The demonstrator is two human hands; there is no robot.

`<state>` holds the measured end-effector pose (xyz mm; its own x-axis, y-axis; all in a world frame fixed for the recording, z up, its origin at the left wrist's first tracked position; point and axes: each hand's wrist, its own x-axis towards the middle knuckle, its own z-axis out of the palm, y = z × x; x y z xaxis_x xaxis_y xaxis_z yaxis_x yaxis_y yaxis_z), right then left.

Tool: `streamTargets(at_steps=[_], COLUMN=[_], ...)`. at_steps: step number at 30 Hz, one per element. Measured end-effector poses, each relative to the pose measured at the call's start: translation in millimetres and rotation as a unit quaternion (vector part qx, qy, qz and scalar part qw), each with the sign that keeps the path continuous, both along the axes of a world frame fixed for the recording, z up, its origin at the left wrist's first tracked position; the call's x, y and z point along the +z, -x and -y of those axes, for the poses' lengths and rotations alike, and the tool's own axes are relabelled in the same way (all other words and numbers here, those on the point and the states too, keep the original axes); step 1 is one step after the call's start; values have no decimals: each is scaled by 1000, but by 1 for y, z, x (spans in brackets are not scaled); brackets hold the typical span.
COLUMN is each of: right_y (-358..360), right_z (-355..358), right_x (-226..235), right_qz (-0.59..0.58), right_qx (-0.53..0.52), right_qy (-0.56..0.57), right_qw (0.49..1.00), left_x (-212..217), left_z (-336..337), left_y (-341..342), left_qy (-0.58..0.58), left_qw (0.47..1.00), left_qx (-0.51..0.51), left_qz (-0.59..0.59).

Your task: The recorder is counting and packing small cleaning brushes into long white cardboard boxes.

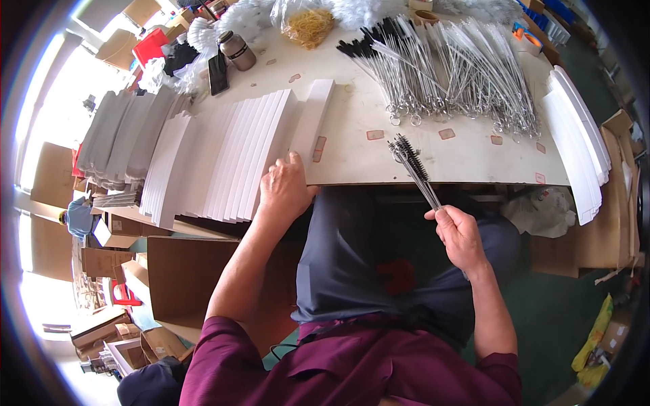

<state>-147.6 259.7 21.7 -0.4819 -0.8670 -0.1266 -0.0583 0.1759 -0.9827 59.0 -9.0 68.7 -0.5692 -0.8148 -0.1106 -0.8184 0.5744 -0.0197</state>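
In my right hand is a small bunch of thin wire brushes, pinched by their handles. Their black bristle ends and wire loops point up over the table's front edge. My left hand is curled at the near end of a long, narrow white box lying apart from the others. Left of that hand, a row of similar white boxes lies side by side. A large heap of wire brushes, some with black bristles and others with pale ones, covers the far right of the table.
The white table has its front edge at my knees. More white boxes stack at its right end. At the back are a metal flask, a dark phone, a bag of yellow rubber bands and a tape dispenser. Cardboard boxes stand lower left.
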Motion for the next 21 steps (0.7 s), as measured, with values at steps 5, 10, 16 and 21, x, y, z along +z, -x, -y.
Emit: streamTargets(at_steps=[5,10,16,21], right_y=[-2,-7,-19,-27], right_z=[-2,-3,-4,-13], right_x=[-2,3,8,16], right_qz=[7,-4,43,80], right_qx=[6,27,68,105], right_qy=[-7,-30,-35,-47], right_qw=[1000,999,996,990], left_x=[-8,-6,-18,-17], left_z=[5,8,7,-1], left_y=[-16,-17,-9,11], left_qy=[-39,-253,-605,-612], left_qw=[991,929,619,520], left_qx=[-6,53,107,92], left_qz=[-130,-265,-489,-589])
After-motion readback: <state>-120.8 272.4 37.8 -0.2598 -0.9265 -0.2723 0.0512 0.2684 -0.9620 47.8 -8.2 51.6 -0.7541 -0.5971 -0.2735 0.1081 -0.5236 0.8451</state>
